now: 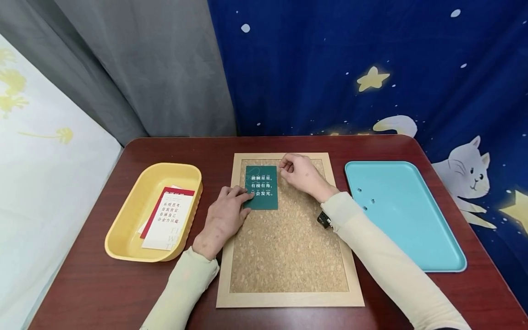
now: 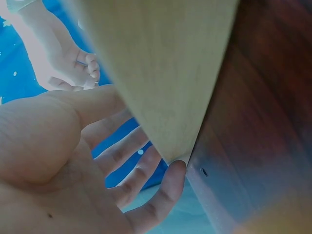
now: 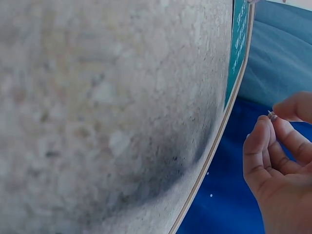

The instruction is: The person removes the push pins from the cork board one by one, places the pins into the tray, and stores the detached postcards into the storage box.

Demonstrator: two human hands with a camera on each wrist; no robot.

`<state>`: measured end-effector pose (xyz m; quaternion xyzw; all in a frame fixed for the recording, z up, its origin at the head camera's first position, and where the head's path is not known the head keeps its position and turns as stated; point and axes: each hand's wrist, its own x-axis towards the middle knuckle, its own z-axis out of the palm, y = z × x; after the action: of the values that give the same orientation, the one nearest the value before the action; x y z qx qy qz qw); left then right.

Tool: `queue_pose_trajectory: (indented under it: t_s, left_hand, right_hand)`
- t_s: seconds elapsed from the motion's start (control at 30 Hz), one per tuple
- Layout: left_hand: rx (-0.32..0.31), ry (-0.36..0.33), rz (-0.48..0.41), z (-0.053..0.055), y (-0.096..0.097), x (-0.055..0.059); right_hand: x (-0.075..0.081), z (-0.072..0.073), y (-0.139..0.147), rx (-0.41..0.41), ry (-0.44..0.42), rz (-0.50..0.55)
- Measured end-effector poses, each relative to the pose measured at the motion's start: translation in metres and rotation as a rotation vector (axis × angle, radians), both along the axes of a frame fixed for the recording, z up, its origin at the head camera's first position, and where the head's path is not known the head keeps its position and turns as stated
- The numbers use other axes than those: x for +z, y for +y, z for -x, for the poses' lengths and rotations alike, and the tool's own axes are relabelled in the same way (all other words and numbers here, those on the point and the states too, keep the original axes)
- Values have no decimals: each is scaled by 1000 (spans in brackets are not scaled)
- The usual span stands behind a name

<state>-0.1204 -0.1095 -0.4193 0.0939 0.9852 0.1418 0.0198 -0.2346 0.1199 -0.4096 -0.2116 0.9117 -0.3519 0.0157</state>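
A dark green card (image 1: 262, 187) with white writing lies on the upper left of the cork board (image 1: 289, 250), which has a pale wooden frame. My left hand (image 1: 224, 213) rests along the card's left edge, its fingertips on the card and the board. Beside the card's upper right side is my right hand (image 1: 304, 175). In the right wrist view it pinches a small, shiny pushpin (image 3: 272, 116) between thumb and fingertips, off the board's surface. In the left wrist view the left hand's fingers (image 2: 170, 187) spread loosely at the wooden frame (image 2: 161, 73).
A yellow bin (image 1: 119, 240) on the left holds several cards, a white one (image 1: 167, 224) on top of a red one (image 1: 187, 192). To the right, a light blue tray (image 1: 412, 220) carries several small pins (image 1: 373, 200). Everything stands on a dark red table (image 1: 82, 284).
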Motion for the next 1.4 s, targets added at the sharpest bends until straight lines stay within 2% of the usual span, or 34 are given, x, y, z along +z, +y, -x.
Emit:
queue_pose_trajectory:
  t_s: [0.57, 1.17, 1.4]
  left_hand:
    - [7, -6, 0, -1, 1, 0]
    - [4, 18, 4, -2, 2, -1]
    - [4, 7, 8, -2, 2, -1]
  right_hand:
    - [2, -6, 16, -29, 22, 7]
    - [18, -12, 31, -56, -3, 76]
    - [24, -13, 37, -70, 23, 71]
